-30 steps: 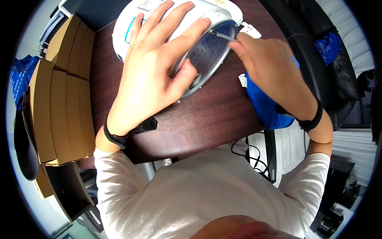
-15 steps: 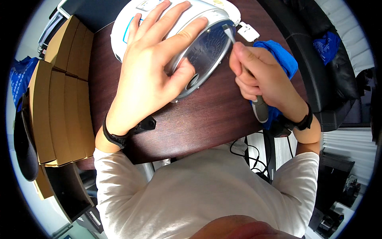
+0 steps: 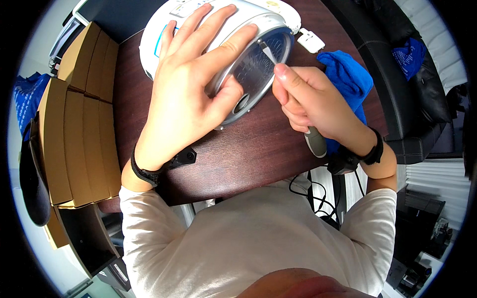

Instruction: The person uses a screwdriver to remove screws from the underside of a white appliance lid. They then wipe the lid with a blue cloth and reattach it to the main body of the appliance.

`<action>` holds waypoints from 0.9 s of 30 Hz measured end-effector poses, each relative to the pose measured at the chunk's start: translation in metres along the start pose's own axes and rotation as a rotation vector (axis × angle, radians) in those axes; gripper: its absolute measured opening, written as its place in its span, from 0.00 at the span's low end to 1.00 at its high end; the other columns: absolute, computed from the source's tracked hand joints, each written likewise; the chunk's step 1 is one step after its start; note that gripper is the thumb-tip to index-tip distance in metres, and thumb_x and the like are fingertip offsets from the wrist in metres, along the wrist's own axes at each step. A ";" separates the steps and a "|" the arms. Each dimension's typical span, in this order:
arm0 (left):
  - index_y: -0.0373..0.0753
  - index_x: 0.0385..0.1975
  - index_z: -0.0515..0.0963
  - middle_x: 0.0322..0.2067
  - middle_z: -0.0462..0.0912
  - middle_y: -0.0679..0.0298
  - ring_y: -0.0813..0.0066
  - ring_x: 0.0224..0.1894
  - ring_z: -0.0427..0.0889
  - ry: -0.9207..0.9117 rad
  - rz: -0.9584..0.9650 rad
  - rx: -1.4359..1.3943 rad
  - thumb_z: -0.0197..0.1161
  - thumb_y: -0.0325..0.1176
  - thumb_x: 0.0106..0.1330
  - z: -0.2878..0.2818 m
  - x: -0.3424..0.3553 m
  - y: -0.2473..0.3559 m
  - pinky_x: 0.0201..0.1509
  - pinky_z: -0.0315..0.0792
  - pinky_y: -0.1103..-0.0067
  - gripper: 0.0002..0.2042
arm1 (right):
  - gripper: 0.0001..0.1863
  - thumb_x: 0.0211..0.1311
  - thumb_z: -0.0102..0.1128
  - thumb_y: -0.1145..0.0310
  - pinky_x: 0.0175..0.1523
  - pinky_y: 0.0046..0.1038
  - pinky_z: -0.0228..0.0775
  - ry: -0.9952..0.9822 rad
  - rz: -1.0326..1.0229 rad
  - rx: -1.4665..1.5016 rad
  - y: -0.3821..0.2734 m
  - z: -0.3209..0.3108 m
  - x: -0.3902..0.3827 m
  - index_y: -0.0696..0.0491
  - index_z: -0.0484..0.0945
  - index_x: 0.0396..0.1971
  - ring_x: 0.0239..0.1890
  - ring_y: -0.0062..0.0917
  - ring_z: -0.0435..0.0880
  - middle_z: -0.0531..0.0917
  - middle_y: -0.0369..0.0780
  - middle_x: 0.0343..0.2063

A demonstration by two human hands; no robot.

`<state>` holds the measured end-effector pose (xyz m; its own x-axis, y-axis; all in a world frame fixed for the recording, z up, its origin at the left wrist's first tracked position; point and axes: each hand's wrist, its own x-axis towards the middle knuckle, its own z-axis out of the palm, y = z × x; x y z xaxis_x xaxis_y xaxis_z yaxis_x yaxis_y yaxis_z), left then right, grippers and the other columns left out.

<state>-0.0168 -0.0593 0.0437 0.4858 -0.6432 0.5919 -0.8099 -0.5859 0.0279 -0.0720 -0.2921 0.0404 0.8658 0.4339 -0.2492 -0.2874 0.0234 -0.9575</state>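
A white rounded appliance (image 3: 151, 41) lies on the dark brown table, its shiny oval metal plate (image 3: 258, 74) facing me at a slant. My left hand (image 3: 189, 79) rests on the white shell with fingers spread and thumb near the plate's lower rim. My right hand (image 3: 313, 97) is closed around a slim tool (image 3: 316, 143) with a grey handle. Its narrow shaft ends in a small flat pale tip over the plate's upper part; whether this is a brush or a scraper I cannot tell. Whether the tip touches the plate is unclear.
A crumpled blue cloth (image 3: 348, 79) lies right of my right hand. A small white plug-like piece (image 3: 311, 40) sits beside the appliance. Brown cardboard boxes (image 3: 79, 149) stand along the table's left side. Beyond the right edge is a black sofa (image 3: 382, 59); cables hang below.
My right hand has moved left and slightly down with the tool, taking its tip from the plate's upper right edge toward its upper middle. My left hand stays put.
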 end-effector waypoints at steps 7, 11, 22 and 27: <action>0.45 0.58 0.78 0.62 0.72 0.54 0.50 0.69 0.63 -0.003 -0.004 -0.005 0.57 0.36 0.50 0.000 0.000 0.001 0.72 0.50 0.54 0.29 | 0.24 0.75 0.43 0.51 0.12 0.16 0.49 0.044 -0.016 0.044 0.006 -0.001 0.001 0.52 0.67 0.22 0.07 0.09 0.55 0.60 0.25 0.08; 0.45 0.58 0.78 0.62 0.72 0.54 0.50 0.69 0.64 0.026 0.021 -0.009 0.57 0.36 0.51 0.001 0.000 -0.001 0.72 0.50 0.54 0.29 | 0.24 0.75 0.44 0.50 0.12 0.16 0.48 0.031 -0.019 0.028 0.005 0.003 0.003 0.52 0.66 0.22 0.07 0.09 0.56 0.60 0.25 0.07; 0.45 0.57 0.78 0.62 0.72 0.54 0.50 0.68 0.64 0.001 0.000 -0.008 0.57 0.36 0.50 0.000 0.000 0.001 0.71 0.51 0.54 0.28 | 0.24 0.75 0.45 0.51 0.13 0.18 0.49 0.067 -0.033 -0.035 0.001 0.001 0.000 0.53 0.68 0.21 0.07 0.11 0.58 0.62 0.28 0.07; 0.44 0.57 0.78 0.62 0.72 0.54 0.50 0.68 0.64 0.001 0.004 -0.002 0.57 0.35 0.50 -0.002 -0.001 0.002 0.71 0.51 0.54 0.28 | 0.24 0.75 0.45 0.55 0.17 0.24 0.57 0.193 -0.305 -0.588 -0.004 -0.002 0.002 0.55 0.70 0.20 0.09 0.20 0.64 0.68 0.35 0.09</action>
<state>-0.0197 -0.0593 0.0449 0.4819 -0.6452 0.5929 -0.8127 -0.5821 0.0270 -0.0679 -0.2930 0.0434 0.9459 0.3158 0.0743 0.2030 -0.3976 -0.8948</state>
